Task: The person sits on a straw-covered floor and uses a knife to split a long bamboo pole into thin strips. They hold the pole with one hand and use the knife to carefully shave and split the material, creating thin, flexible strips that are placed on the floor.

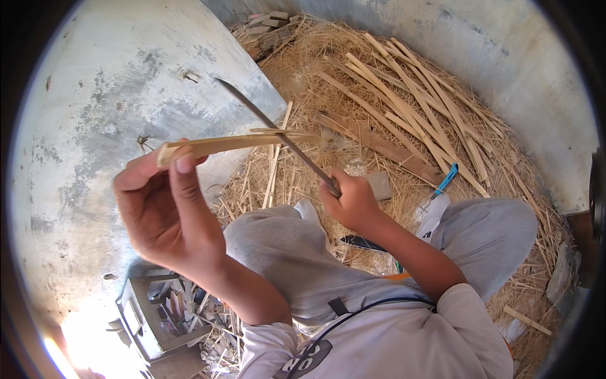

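Observation:
My left hand [173, 211] pinches one end of a pale split-bamboo strip [218, 145] between thumb and fingers, holding it up at the left. The strip points rightward, roughly level. My right hand [353, 199] is wrapped around the lower end of a long, dark, narrow-bladed knife [249, 106], whose handle is mostly hidden by the fingers. The blade slants up to the left and crosses the strip near its far end. Beside the blade, a thin sliver [268, 131] stands partly lifted from the strip.
Several long pale strips [410, 120] lie piled at the far right, next to a brown plank [379, 145]. A blue-handled tool [446, 180] rests by my foot. Shavings [303, 69] cover the floor. Lower left stands a wooden box [142, 328] with clutter; a stained wall [113, 120] rises behind.

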A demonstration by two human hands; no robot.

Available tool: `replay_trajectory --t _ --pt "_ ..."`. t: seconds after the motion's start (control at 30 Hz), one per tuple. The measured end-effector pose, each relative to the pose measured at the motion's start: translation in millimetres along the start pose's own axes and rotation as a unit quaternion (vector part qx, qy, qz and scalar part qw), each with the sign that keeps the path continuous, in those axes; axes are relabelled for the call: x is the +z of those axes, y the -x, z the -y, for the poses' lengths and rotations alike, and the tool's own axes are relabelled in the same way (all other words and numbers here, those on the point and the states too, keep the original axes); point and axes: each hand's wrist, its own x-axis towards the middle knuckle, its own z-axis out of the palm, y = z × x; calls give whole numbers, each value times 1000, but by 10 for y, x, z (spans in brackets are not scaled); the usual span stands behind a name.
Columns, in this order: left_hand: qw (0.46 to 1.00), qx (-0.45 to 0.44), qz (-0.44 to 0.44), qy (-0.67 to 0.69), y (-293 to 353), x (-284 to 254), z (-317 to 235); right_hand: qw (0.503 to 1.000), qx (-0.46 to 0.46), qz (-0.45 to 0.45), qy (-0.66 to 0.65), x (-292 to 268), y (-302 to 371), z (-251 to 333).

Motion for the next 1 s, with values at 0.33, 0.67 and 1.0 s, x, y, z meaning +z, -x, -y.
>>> replay_trajectory --t 0.33,0.67,1.0 --pt "994 11 -33 -103 -163 -151 187 981 131 -17 146 774 -621 -1905" --pt "998 2 -31 -53 -228 -82 272 983 124 30 129 307 -739 -1274" --pt "990 32 -38 -132 -250 -104 287 980 -165 -112 -14 775 -739 -841"
